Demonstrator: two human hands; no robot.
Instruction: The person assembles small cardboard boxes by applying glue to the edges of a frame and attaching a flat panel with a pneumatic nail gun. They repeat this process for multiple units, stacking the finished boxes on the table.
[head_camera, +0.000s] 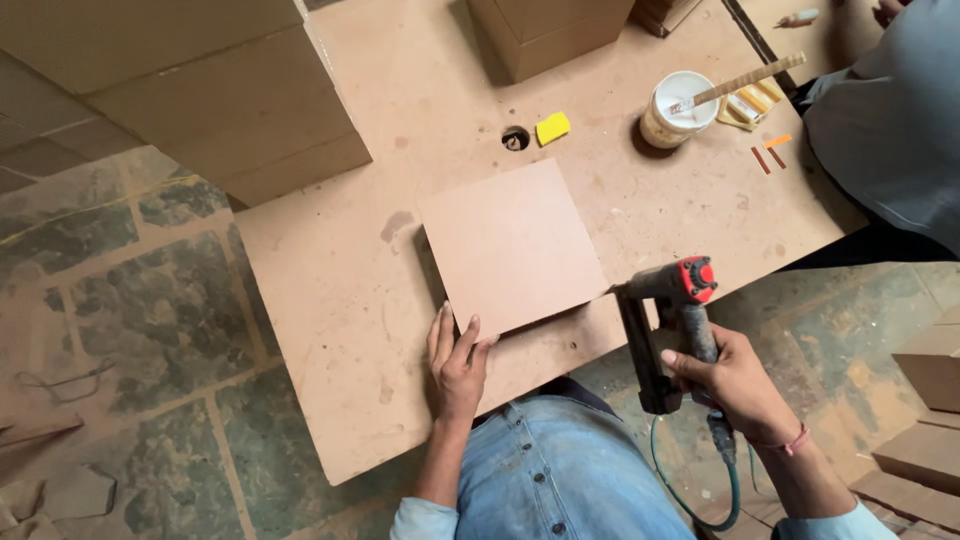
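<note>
Currently left hand (457, 372) presses flat, fingers spread, on near corner of square board (512, 246) lying on tabletop (340, 300). Right hand (735, 380), grip closed around nail gun (672, 320), nose at board's right corner. Risk: board shifts, or fingers near firing line.

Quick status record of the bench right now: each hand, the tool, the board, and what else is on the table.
left hand: flat on the table, fingertips against the near edge of the square board
right hand: wrapped around the nail gun
nail gun: nose at the board's right near corner, green hose hanging below
table: holds a white tub with a stick in it, and a yellow sponge
</note>
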